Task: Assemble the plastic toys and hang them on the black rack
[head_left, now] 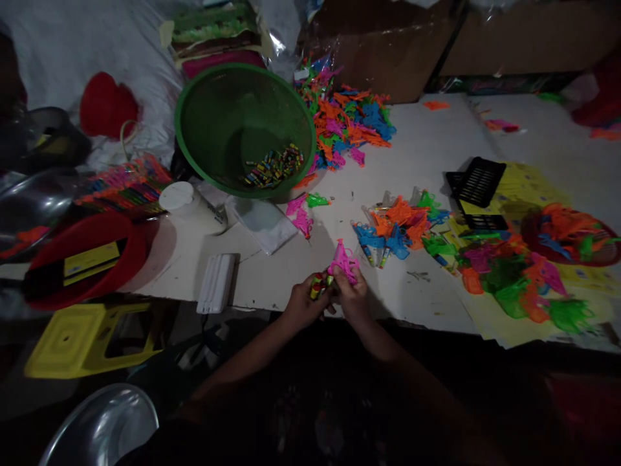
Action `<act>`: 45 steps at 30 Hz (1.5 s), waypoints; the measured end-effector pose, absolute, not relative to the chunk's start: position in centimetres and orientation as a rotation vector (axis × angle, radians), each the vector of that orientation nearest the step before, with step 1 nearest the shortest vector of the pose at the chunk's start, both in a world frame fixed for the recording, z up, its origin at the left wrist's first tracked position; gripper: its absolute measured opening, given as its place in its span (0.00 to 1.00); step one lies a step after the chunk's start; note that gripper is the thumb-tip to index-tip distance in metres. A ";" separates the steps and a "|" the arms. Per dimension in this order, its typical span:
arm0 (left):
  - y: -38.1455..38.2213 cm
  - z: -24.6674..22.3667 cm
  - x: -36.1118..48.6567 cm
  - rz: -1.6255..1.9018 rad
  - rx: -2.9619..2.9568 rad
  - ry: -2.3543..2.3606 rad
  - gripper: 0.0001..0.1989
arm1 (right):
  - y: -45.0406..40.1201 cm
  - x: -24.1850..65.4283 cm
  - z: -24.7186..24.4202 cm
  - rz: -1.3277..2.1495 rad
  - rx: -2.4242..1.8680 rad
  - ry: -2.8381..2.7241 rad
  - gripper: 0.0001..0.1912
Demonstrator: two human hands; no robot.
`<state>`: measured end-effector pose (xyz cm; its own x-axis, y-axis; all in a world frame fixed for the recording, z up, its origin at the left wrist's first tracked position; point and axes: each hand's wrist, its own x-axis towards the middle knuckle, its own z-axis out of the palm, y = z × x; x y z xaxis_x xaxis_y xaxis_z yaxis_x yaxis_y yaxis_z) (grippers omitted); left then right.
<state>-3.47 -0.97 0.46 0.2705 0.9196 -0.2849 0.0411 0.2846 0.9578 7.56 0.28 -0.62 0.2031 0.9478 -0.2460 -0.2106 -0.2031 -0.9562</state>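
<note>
At the table's front edge my two hands are close together. My right hand is closed on a pink plastic toy gun, its muzzle pointing away from me. Beside it, my left hand is closed round small yellow-and-red tubes; how many cannot be made out. The left fingers meet the rear of the gun, where the contact is partly hidden. To the right lie several orange, blue and green toy guns, some with striped tubes at their ends. Ahead are two pink toy guns and a green one.
A green basin holds many small tubes, with a heap of toy guns beside it. Left stand a white bottle, a white power bank-like box and a red basin. Right are black trays and a red basket.
</note>
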 end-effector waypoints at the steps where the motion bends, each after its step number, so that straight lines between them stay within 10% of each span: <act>1: -0.5 0.5 -3.7 0.779 1.083 1.133 0.22 | 1.1 8.9 -0.5 1.242 -1.383 -0.859 0.17; 8: 2.5 -1.1 -7.3 0.940 0.546 1.308 0.18 | 8.1 15.9 0.2 0.191 -1.916 -1.379 0.14; 21: 1.3 -2.1 -10.2 0.988 0.312 1.202 0.11 | 11.3 8.4 -7.5 0.562 -1.311 -2.138 0.20; 45: 1.5 0.7 -5.0 0.814 0.643 1.032 0.18 | 2.0 13.0 1.4 0.854 -1.242 -1.537 0.06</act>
